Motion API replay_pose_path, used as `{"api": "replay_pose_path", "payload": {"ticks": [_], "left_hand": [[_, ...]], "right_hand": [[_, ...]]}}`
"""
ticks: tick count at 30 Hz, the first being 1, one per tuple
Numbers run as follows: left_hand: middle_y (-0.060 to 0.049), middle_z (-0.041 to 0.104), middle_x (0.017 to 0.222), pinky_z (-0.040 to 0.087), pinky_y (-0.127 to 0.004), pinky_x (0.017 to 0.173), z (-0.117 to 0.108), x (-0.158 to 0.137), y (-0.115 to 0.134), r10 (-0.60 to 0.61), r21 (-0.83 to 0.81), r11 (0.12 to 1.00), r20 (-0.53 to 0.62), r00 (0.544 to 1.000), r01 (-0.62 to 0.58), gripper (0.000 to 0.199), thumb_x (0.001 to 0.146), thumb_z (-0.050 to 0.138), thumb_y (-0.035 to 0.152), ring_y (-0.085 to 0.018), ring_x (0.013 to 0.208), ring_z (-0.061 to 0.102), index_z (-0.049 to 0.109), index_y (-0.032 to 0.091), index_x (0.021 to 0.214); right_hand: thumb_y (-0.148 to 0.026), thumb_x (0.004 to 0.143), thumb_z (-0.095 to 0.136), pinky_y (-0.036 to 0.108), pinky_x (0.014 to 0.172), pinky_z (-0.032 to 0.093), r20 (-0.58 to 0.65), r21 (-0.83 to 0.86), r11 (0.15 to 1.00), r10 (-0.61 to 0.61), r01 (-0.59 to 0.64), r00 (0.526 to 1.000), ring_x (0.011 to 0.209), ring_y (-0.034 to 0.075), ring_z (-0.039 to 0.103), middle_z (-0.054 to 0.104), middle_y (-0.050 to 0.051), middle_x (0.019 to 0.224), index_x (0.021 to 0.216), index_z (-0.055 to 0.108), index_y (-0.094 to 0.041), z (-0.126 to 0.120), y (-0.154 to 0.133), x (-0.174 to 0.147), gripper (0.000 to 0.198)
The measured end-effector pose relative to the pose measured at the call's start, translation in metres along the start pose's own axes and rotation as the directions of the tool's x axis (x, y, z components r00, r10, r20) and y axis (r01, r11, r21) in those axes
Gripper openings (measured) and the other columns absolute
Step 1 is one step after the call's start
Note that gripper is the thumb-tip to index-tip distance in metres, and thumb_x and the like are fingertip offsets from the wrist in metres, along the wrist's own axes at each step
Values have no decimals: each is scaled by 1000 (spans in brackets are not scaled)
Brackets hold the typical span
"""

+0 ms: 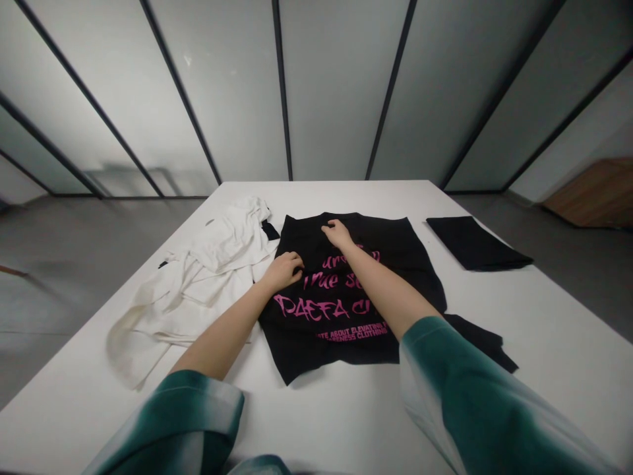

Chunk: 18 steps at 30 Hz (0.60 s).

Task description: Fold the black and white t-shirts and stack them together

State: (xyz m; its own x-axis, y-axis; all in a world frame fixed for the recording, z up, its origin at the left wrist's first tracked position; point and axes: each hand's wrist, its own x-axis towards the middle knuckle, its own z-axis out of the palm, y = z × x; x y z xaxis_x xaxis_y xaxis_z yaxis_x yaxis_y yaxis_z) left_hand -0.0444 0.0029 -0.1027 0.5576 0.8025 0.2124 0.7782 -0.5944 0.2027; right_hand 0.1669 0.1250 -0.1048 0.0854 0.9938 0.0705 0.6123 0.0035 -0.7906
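Observation:
A black T-shirt [356, 346] with pink lettering lies spread on the white table, its left side folded inward along a slanting edge and a sleeve part [482, 336] sticking out at the lower right. On the shirt's left part rests my left hand [283, 271], fingers bent, with a gap between thumb and forefinger. My right hand [338, 233] is farther up, near the collar end, its thumb and forefinger apart. The cloth under both hands looks flat, with no pinched fold showing. My right forearm covers part of the lettering.
Crumpled white garments [212, 264] lie left of the shirt, close to its edge, with a small black patch [270, 230] among them. A folded black garment [472, 244] is at the right side of the white table [316, 422]. Frosted glass panels [336, 92] stand behind.

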Motion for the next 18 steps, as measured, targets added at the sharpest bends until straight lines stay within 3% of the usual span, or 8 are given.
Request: {"api": "replay_pose_path", "payload": {"ticks": [3,7,13,18], "left_hand": [[-8,66,103,51,-39,91,1,1,-2,-1,-2,1000,-5,1000,1,16,83,59,18,-23,96,62,71,21,92],[-8,66,104,51,-37,91,2,1,-2,-5,-10,1000,-12,1000,5,15,83,59,18,-23,97,62,71,20,92],[-7,66,102,51,-37,90,1,0,-2,-1,-13,1000,-13,1000,1,14,83,60,18,-23,96,62,71,21,90],[-8,67,103,52,-37,90,2,0,-2,14,-7,1000,-20,1000,-14,15,84,59,19,-22,96,62,72,20,92]], "right_hand": [[-12,80,57,34,99,47,75,-116,991,-60,69,995,107,23,66,71,10,110,107,69,-16,-1,-3,1,30],[-2,75,49,32,98,48,38,-102,984,-141,144,989,106,19,65,71,7,111,106,69,-19,-1,-6,2,40],[-22,86,55,34,89,51,77,-202,976,-63,77,995,99,23,66,72,7,105,103,67,-20,5,-13,5,22],[-11,83,56,33,91,49,180,-349,924,-101,160,978,102,22,64,70,7,113,108,68,-22,6,-25,10,30]]}}
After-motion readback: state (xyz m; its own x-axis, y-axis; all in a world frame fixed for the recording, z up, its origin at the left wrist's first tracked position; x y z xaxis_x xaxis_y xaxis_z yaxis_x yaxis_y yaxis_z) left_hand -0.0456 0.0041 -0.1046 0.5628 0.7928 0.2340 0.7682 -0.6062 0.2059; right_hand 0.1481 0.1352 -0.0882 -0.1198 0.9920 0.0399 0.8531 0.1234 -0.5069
